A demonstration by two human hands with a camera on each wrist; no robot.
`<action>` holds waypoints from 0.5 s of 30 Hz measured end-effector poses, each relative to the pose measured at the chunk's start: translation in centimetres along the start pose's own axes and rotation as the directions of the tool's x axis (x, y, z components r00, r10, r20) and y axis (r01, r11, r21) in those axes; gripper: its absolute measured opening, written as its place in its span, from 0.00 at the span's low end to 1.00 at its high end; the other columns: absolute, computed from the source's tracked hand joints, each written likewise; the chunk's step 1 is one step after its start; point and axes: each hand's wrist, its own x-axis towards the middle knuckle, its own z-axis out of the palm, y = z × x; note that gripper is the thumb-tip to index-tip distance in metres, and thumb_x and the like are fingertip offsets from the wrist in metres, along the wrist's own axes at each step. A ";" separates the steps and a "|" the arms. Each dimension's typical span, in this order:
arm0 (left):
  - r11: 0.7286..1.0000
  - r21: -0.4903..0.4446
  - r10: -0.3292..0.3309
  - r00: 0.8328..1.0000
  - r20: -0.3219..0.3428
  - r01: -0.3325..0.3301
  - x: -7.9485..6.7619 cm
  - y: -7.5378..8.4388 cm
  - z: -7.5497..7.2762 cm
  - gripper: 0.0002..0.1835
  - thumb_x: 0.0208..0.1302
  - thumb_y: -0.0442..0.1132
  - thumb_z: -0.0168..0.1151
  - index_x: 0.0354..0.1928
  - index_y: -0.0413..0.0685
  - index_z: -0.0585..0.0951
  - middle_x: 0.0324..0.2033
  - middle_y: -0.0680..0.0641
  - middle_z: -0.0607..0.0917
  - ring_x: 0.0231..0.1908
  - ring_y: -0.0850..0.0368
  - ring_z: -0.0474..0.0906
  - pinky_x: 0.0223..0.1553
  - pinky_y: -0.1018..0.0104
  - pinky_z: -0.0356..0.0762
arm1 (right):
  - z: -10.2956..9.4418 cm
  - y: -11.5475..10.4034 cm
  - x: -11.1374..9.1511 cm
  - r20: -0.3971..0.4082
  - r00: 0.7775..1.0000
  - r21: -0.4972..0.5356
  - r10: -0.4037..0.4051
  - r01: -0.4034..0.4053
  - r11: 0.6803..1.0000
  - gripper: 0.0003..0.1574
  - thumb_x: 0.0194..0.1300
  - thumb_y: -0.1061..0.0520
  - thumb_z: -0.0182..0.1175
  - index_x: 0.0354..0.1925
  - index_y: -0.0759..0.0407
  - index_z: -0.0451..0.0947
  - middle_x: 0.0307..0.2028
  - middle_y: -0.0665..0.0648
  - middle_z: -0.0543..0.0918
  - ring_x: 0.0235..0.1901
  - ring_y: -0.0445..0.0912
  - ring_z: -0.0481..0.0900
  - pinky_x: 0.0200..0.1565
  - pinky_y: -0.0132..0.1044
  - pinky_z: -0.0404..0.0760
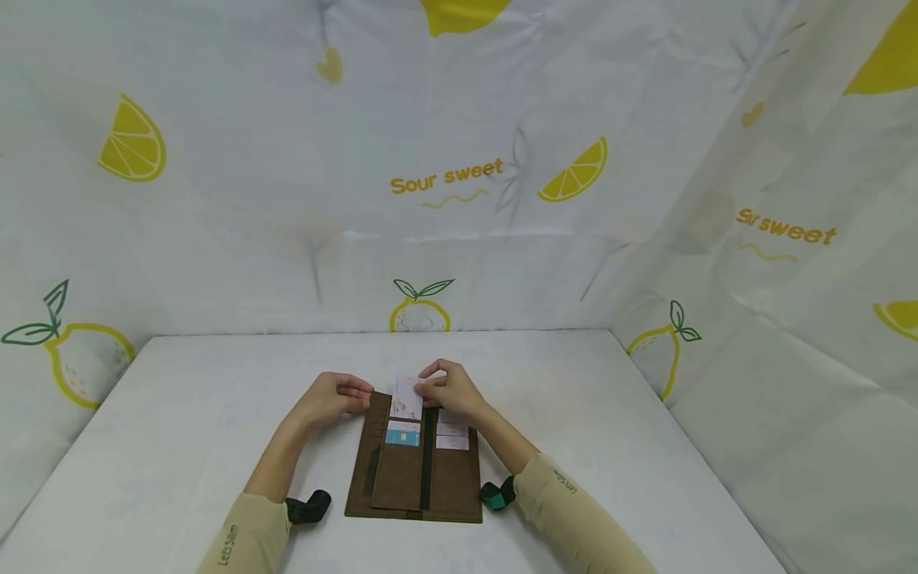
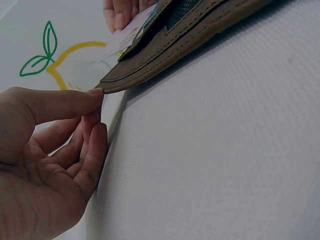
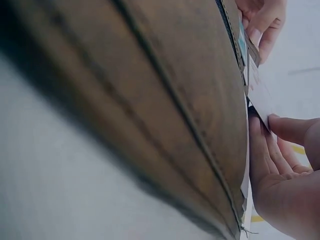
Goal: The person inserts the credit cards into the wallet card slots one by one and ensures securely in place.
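A brown long wallet (image 1: 398, 482) lies spread open on the white table, its card slots facing up. My left hand (image 1: 331, 400) pinches the wallet's far left corner between thumb and fingers, as the left wrist view shows close up. A pale printed card (image 1: 406, 400) stands partly out of the slot at the wallet's top edge. My right hand (image 1: 453, 392) pinches this card by its upper right side, thumb on its face in the right wrist view. Just below it sits a blue-and-white card (image 1: 403, 434). Several pale cards (image 1: 452, 440) fill slots in the right half, partly hidden by the right hand.
Around the wallet spreads the white tabletop (image 1: 215, 430). Behind it hangs a white sheet (image 1: 258, 239) printed with lemons, and another side of it rises at the right. Black wrist mounts (image 1: 310, 507) sit near both cuffs, beside the wallet.
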 end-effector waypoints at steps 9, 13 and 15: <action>1.000 0.014 0.001 1.000 -0.004 -0.001 -0.1 0.1 0.0 0.13 0.69 0.31 0.71 0.53 0.33 0.87 0.39 0.43 0.92 0.38 0.61 0.84 0.42 0.67 0.81 | -0.3 -0.1 -0.3 0.015 1.000 -0.031 -0.007 0.007 1.000 0.13 0.75 0.64 0.67 0.52 0.70 0.80 0.46 0.71 0.93 0.36 0.44 0.92 0.45 0.40 0.92; 1.000 0.014 0.001 1.000 -0.004 -0.001 -0.1 0.1 0.0 0.13 0.69 0.31 0.71 0.53 0.32 0.87 0.39 0.44 0.92 0.37 0.61 0.84 0.41 0.67 0.81 | -0.5 -0.1 -0.2 0.032 0.999 -0.054 0.002 0.000 0.999 0.12 0.75 0.63 0.67 0.52 0.70 0.82 0.45 0.70 0.93 0.37 0.45 0.93 0.46 0.39 0.92; 1.000 0.015 0.004 1.000 -0.003 -0.003 -0.1 0.1 0.0 0.13 0.69 0.31 0.71 0.53 0.32 0.87 0.39 0.44 0.92 0.37 0.61 0.84 0.41 0.67 0.81 | -0.6 -0.1 -0.3 0.038 0.999 -0.063 0.000 0.002 0.998 0.12 0.75 0.63 0.67 0.51 0.70 0.82 0.45 0.70 0.93 0.37 0.45 0.93 0.46 0.39 0.92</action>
